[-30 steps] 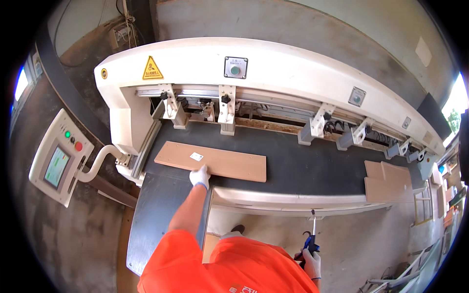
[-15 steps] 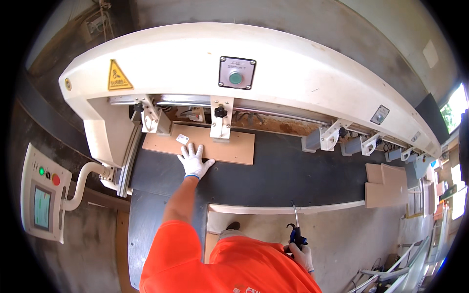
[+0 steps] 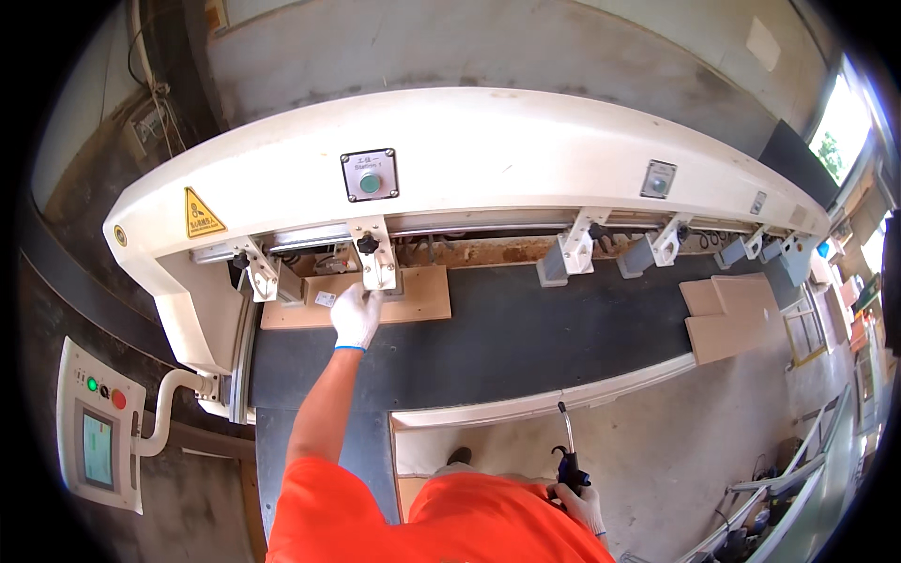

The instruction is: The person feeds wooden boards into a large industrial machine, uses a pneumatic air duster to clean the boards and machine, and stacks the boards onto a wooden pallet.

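My left hand point(image 3: 356, 318), in a white glove, is over the front part of a tan wooden panel point(image 3: 427, 296), just below a white clamp bracket point(image 3: 374, 253) with a black knob. Its fingers are bent in, and nothing shows in them. I cannot tell whether they touch the bracket. The panel lies on the dark machine table with a small white label near its left part. Down at my right side, my gloved right hand point(image 3: 584, 507) is wrapped round a black air blow gun point(image 3: 569, 467), whose thin metal nozzle points up towards the table's front edge.
A long white machine beam point(image 3: 507, 159) spans the table, with a green button point(image 3: 369, 183) and several more clamp brackets. Brown boards point(image 3: 732, 314) lie at the table's right end. On the left stands a control panel point(image 3: 99, 427). Metal frames point(image 3: 788, 488) lie at lower right.
My left hand has lifted from lying spread on the panel and bent its fingers near the clamp bracket. The view has shifted; my right hand still holds the blow gun.
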The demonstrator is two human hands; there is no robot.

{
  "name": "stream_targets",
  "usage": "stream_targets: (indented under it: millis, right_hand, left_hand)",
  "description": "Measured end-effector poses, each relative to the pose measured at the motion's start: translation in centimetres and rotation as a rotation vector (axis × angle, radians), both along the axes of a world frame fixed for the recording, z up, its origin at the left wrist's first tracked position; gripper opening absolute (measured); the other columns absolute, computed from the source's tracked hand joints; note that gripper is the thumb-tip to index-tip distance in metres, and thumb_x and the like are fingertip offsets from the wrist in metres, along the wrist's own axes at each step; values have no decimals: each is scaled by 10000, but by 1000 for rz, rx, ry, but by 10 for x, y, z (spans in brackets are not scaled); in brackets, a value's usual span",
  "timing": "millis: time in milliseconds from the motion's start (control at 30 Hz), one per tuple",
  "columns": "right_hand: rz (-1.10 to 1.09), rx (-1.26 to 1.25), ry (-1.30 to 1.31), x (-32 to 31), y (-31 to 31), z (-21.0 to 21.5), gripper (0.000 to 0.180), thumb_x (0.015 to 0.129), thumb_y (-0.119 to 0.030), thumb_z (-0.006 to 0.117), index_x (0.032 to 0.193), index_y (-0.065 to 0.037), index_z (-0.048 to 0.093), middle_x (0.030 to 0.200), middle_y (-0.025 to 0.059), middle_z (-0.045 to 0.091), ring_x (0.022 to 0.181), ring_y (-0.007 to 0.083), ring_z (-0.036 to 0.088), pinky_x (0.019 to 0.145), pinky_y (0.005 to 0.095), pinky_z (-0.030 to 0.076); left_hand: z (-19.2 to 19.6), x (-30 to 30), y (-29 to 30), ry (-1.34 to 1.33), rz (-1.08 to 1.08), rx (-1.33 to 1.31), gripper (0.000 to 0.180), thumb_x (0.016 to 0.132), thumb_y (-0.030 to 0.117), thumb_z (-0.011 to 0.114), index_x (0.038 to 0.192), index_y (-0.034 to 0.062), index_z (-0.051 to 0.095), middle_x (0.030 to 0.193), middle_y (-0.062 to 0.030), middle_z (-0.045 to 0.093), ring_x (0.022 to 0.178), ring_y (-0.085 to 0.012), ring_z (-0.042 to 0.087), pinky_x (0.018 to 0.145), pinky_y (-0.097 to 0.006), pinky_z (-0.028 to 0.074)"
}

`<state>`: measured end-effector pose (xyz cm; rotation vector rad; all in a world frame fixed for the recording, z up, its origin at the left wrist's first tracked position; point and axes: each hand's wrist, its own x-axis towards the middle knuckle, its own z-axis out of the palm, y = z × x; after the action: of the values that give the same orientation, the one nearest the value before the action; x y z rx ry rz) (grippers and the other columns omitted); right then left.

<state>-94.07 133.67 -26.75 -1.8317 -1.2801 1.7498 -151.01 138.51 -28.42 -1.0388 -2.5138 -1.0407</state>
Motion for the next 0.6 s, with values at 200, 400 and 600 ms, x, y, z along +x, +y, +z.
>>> stream_targets:
  millis: [200, 400, 600]
  right_hand:
    - [20, 50, -38, 50, -39, -11, 275, 859, -230, 743, 967, 23, 738, 852, 52, 712, 731, 115, 641, 641, 277, 495]
    - [-106, 39, 13, 107, -98, -25, 300, 847, -226, 762, 991, 36, 738, 838, 40, 706, 750, 116, 641, 672, 288, 496]
    - [-257, 121, 19, 154, -156, -26, 355, 873, -314, 754, 968, 26, 710, 811, 43, 680, 782, 120, 606, 713, 306, 490]
  left_hand:
    - [90, 2, -22, -201, 46, 582, 251, 942, 229, 731, 1009, -13, 725, 870, -108, 741, 779, -164, 665, 772, -314, 542]
    - [204, 15, 35, -94, -108, 635, 275, 933, 225, 734, 1071, -13, 730, 935, -153, 750, 859, -191, 680, 842, -337, 534]
    - [170, -30, 62, -77, -227, 526, 282, 945, 246, 711, 1056, -12, 730, 965, -149, 746, 868, -214, 671, 834, -353, 533]
